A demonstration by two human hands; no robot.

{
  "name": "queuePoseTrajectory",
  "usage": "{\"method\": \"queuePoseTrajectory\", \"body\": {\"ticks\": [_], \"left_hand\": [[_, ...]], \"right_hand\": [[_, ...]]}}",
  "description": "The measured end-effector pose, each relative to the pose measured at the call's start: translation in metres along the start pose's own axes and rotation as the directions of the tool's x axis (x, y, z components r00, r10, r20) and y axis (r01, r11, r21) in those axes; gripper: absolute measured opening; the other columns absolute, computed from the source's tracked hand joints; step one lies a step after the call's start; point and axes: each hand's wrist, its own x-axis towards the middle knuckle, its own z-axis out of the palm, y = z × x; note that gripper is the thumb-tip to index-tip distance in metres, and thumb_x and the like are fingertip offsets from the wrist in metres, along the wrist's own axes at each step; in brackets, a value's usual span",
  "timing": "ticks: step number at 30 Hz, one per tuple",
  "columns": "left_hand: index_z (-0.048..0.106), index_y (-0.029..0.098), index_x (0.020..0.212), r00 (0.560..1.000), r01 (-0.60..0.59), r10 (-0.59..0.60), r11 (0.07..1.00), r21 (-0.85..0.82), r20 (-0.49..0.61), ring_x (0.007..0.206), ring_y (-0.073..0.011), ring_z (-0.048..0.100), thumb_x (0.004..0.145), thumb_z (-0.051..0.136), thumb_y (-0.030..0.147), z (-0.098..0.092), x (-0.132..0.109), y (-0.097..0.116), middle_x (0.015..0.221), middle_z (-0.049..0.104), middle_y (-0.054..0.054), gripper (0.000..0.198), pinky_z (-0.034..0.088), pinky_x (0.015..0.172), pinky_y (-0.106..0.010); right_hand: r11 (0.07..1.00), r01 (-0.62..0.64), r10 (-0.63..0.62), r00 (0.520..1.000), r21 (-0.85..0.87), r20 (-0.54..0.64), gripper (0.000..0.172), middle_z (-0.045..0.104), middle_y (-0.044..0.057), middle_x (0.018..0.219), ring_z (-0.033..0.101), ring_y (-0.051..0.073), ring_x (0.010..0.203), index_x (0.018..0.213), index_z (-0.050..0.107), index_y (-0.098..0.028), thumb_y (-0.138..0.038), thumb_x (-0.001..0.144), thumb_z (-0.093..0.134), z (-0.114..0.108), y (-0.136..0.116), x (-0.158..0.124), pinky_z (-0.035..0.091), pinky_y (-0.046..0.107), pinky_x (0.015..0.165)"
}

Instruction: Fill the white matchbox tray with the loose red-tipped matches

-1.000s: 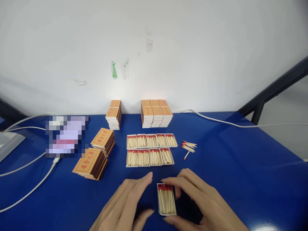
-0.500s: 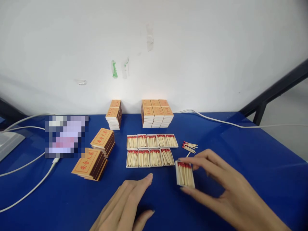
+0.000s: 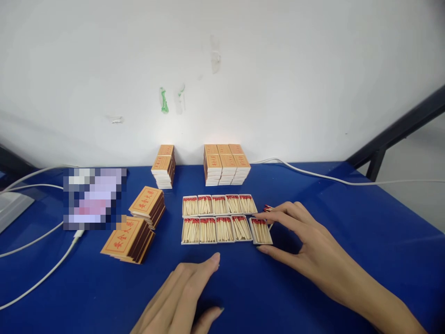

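Two rows of open white trays of red-tipped matches (image 3: 218,218) lie on the blue table (image 3: 347,241). My right hand (image 3: 295,236) pinches the rightmost tray (image 3: 260,230) between thumb and fingers, set at the right end of the front row. A few loose matches (image 3: 267,208) show just behind that hand, partly hidden by the fingers. My left hand (image 3: 184,297) rests flat on the table in front of the rows, fingers apart, holding nothing.
Piles of orange matchbox sleeves (image 3: 127,236) (image 3: 148,204) lie at the left. Stacks of closed boxes (image 3: 164,167) (image 3: 225,164) stand at the wall. White cables (image 3: 41,278) (image 3: 313,174) run across the table. A blurred object (image 3: 92,199) sits far left.
My right hand carried the filled tray from the table's front up and right, then set it at the right end of the front row. The left hand stayed put.
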Motion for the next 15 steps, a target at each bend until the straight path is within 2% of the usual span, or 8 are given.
{"method": "queuePoseTrajectory", "body": {"ticks": [4, 8, 11, 15], "left_hand": [[0.079, 0.035, 0.148, 1.0, -0.016, 0.016, 1.0, 0.006, -0.022, 0.094, -0.0252, 0.095, 0.114, 0.076, 0.036, 0.0001, 0.0009, -0.0009, 0.108, 0.095, 0.001, 0.034, 0.08, 0.074, -0.03], [0.075, 0.038, 0.154, 0.999, -0.016, 0.016, 1.0, 0.005, -0.035, 0.095, -0.0268, 0.095, 0.11, 0.082, 0.038, 0.0006, 0.0004, -0.0019, 0.107, 0.094, 0.001, 0.044, 0.081, 0.074, -0.033], [0.072, 0.039, 0.158, 0.999, -0.013, 0.013, 1.0, -0.005, -0.034, 0.096, -0.0274, 0.094, 0.109, 0.084, 0.04, 0.0008, 0.0002, -0.0022, 0.107, 0.094, 0.001, 0.05, 0.08, 0.075, -0.033], [0.073, 0.039, 0.157, 1.0, -0.003, 0.002, 0.999, -0.033, -0.024, 0.096, -0.0278, 0.094, 0.11, 0.081, 0.043, -0.0002, 0.0, -0.0025, 0.106, 0.094, 0.0, 0.048, 0.08, 0.075, -0.034]], "right_hand": [[1.0, -0.018, 0.018, 0.999, 0.002, -0.041, 0.047, 0.073, 0.005, 0.135, 0.07, 0.03, 0.121, 0.151, 0.071, -0.041, -0.052, 0.106, 0.081, 0.0018, -0.0008, -0.001, 0.066, 0.047, 0.098], [1.0, -0.017, 0.016, 0.997, -0.011, -0.072, 0.053, 0.073, 0.004, 0.133, 0.068, 0.031, 0.122, 0.156, 0.068, -0.044, -0.054, 0.106, 0.081, 0.0013, 0.0033, -0.0032, 0.064, 0.049, 0.1], [1.0, -0.018, 0.018, 0.999, -0.013, -0.048, 0.054, 0.072, 0.003, 0.131, 0.066, 0.031, 0.121, 0.159, 0.064, -0.046, -0.055, 0.109, 0.078, 0.0012, 0.0057, -0.0032, 0.062, 0.05, 0.101], [0.999, -0.031, 0.031, 0.999, 0.017, -0.008, 0.052, 0.073, 0.002, 0.13, 0.064, 0.03, 0.118, 0.16, 0.061, -0.046, -0.056, 0.111, 0.075, 0.002, 0.0036, -0.001, 0.06, 0.048, 0.1]]}}
